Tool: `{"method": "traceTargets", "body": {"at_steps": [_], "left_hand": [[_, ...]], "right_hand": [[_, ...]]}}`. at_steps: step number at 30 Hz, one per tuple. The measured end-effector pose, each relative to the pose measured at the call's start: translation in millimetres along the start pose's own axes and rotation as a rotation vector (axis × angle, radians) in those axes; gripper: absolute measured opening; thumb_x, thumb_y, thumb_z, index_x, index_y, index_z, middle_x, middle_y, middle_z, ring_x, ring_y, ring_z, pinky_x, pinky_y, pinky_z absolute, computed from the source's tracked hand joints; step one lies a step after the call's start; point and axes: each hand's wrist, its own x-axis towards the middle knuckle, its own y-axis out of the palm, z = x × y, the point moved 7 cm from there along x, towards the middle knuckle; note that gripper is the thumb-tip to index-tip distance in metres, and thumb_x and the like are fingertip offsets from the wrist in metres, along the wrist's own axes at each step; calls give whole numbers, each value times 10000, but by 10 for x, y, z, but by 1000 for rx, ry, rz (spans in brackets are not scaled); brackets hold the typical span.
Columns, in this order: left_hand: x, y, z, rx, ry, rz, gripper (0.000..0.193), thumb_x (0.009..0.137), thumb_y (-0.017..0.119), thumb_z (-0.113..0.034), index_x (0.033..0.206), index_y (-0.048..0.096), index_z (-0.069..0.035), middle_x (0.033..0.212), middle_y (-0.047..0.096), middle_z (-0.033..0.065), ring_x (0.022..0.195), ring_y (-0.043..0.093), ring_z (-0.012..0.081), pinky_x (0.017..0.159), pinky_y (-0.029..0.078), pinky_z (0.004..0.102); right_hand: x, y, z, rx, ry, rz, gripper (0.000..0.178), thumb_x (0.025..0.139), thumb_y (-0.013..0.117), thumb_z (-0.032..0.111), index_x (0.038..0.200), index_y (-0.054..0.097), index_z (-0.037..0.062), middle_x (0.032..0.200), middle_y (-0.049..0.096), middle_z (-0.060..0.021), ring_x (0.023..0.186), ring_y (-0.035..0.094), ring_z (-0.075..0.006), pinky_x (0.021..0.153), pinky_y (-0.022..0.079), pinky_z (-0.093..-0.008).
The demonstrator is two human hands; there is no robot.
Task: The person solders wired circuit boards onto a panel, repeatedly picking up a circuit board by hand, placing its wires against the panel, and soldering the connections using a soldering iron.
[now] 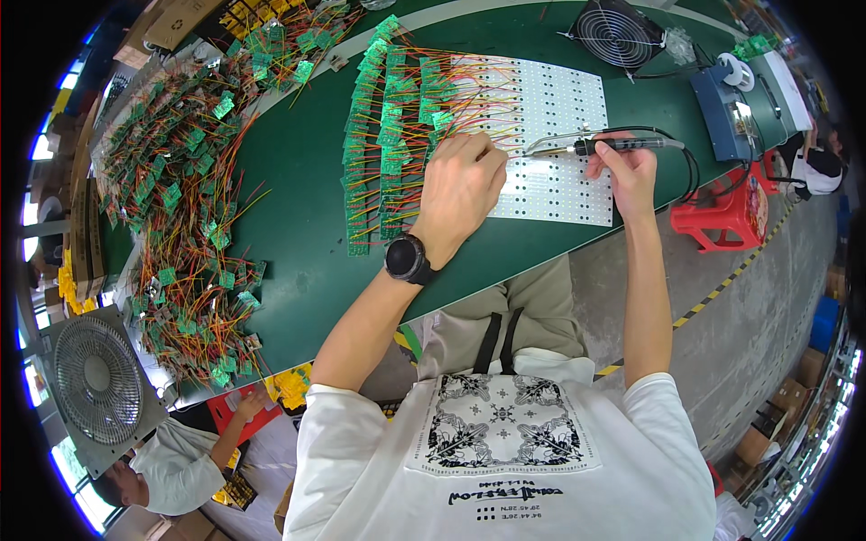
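My right hand (pixel 624 169) grips a soldering iron (pixel 622 144) with a thin metal feed tube fixed along it. The iron's tip points left, down at a white perforated panel (pixel 564 194), close to my left fingertips. My left hand (pixel 462 185), wearing a black watch, is closed with its fingers curled over the panel's left side; what they pinch is hidden. Red and yellow wires (pixel 492 99) run from rows of small green circuit boards (pixel 394 99) onto the panel. Part of these wires lies beneath my left hand.
A large heap of wired green boards (pixel 171 171) covers the table's left side. A black fan (pixel 618 36) and a blue soldering station (pixel 724 113) stand at the far right. Beside the table are a red stool (pixel 726 216), a grey fan (pixel 97 379) and another person (pixel 180 464).
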Motion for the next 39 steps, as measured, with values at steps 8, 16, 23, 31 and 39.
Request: {"method": "traceTargets", "body": {"at_steps": [8, 16, 23, 31, 39], "left_hand": [[-10, 8, 2, -3, 6, 3, 92, 762, 694, -48, 848, 696, -15, 822, 636, 111, 769, 614, 306, 712, 489, 405], [67, -139, -187, 56, 34, -55, 197, 762, 687, -63, 953, 681, -16, 950, 637, 108, 896, 599, 317, 800, 482, 413], [-469, 148, -946, 103, 39, 280, 518, 866, 636, -376, 1180, 602, 35, 1262, 570, 232, 1201, 524, 372, 1045, 411, 467], [-438, 166, -986, 131, 19, 258, 530, 905, 595, -395, 1217, 591, 33, 1373, 496, 226, 1294, 450, 365, 1087, 350, 477], [-1035, -1899, 278, 459, -414, -386, 82, 769, 671, -95, 833, 632, -63, 754, 618, 102, 674, 608, 282, 601, 487, 380]], "right_hand": [[-3, -40, -12, 110, -9, -15, 175, 890, 639, 22, 1027, 612, -83, 734, 657, -132, 598, 638, -176, 557, 489, -272], [51, -104, -35, 108, -46, -46, 167, 892, 639, 24, 1023, 620, -77, 746, 657, -123, 577, 621, -173, 545, 466, -261], [61, -117, -5, 106, -142, -261, 174, 886, 663, 23, 1031, 626, -65, 759, 653, -90, 612, 606, -137, 553, 456, -255], [-5, -214, 2, 125, -177, -341, 216, 892, 685, 62, 1052, 619, -68, 766, 656, -102, 609, 596, -136, 568, 461, -254], [-10, -295, -80, 138, -120, -317, 195, 900, 687, 97, 1027, 635, -42, 735, 638, -73, 580, 569, -119, 534, 424, -237]]}}
